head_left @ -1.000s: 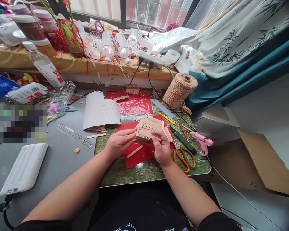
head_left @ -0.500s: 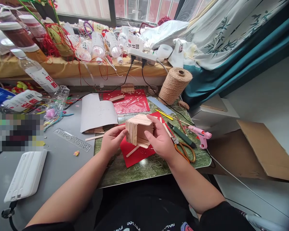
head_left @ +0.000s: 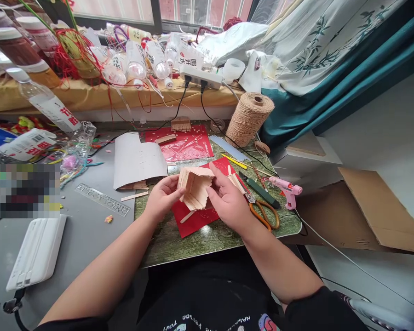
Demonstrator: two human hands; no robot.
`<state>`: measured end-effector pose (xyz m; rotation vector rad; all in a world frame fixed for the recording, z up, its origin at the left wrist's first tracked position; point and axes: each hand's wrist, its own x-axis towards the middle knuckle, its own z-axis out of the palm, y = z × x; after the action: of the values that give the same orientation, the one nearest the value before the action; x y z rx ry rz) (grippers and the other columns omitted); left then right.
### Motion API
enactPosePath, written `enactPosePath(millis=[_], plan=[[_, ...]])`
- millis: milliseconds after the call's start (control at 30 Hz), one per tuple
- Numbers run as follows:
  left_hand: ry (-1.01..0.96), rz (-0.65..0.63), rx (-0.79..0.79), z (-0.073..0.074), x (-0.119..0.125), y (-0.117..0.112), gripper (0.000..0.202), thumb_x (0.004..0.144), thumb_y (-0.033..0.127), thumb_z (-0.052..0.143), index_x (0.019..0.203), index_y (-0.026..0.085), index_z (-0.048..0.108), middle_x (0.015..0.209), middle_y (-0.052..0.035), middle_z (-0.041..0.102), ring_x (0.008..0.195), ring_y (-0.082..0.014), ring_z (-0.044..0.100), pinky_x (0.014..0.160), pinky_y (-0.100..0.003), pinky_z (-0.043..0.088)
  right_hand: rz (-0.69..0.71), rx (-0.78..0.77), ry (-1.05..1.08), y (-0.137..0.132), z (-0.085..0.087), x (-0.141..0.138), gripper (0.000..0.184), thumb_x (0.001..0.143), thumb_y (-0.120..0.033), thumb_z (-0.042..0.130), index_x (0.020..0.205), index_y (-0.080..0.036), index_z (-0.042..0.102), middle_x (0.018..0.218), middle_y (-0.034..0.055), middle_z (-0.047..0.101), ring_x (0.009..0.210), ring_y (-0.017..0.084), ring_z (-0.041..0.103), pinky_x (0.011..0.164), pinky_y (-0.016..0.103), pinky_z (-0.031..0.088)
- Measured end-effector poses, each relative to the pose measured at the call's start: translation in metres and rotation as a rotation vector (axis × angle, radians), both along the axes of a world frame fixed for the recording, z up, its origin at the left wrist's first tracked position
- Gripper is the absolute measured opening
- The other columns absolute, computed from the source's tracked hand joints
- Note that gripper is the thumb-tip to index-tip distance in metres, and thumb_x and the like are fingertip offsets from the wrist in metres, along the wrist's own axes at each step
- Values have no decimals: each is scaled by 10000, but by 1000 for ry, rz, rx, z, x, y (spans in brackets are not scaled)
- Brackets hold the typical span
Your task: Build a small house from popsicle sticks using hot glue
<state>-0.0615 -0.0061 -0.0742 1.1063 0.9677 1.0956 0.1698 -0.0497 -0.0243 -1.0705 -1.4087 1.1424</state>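
Note:
Between my two hands is a small box made of wooden craft sticks (head_left: pixel 197 187), tilted so that its hollow inside faces me. My left hand (head_left: pixel 163 195) grips its left side, thumb in front and fingers behind. On the right side, my right hand (head_left: pixel 226 193) holds it with the thumb at the edge of the opening. Under the box lies a red sheet (head_left: pixel 193 225) with a loose craft stick (head_left: pixel 187 217) on it. Orange-handled scissors (head_left: pixel 267 216) and a green utility knife (head_left: pixel 260 191) lie right of my right hand.
A pink glue gun (head_left: pixel 287 191) stands at the table's right edge, its cord trailing down. Behind are a twine spool (head_left: pixel 250 119), a yellow pen (head_left: pixel 234 162) and another red sheet (head_left: pixel 193 149). White paper (head_left: pixel 138 161), a clear ruler (head_left: pixel 101 200) and a white power bank (head_left: pixel 37 253) lie to the left.
The craft-stick box has been turned in my hands, so more of its inside now faces me. Both hands still hold it in about the same place.

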Motion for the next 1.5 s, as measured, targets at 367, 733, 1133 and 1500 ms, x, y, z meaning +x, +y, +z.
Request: enactPosePath(millis=[367, 733, 1133, 1500], plan=[[-101, -47, -247, 3, 5, 2, 575, 771, 475, 937, 1206, 165, 724, 1156, -124, 829, 955, -261, 817, 855, -375, 658, 19, 128, -196, -11, 28, -12, 696, 1013, -244, 689, 1667, -350, 476, 1571, 74, 657, 1358, 331, 705, 1154, 590, 622], [-157, -59, -225, 2, -1, 4, 481, 866, 476, 853, 1222, 169, 751, 1075, -96, 835, 900, -251, 807, 802, -348, 622, -266, 448, -187, -29, 22, 10, 632, 973, -205, 731, 1539, -439, 577, 1604, 29, 563, 1529, 350, 522, 1339, 667, 406], [-133, -33, -180, 5, -1, 1, 573, 816, 505, 892, 1261, 190, 717, 1221, -124, 811, 1084, -300, 804, 934, -420, 644, -147, 210, -125, -36, -19, 4, 625, 1039, -327, 712, 1627, -385, 509, 1659, 57, 551, 1552, 314, 512, 1345, 621, 393], [44, 31, -175, 3, -2, 7, 688, 802, 590, 901, 1296, 169, 671, 1102, -111, 816, 910, -231, 785, 790, -342, 619, -179, 94, -57, -24, -33, 6, 558, 1052, -416, 701, 1586, -349, 558, 1615, 80, 599, 1522, 306, 553, 1310, 584, 447]])
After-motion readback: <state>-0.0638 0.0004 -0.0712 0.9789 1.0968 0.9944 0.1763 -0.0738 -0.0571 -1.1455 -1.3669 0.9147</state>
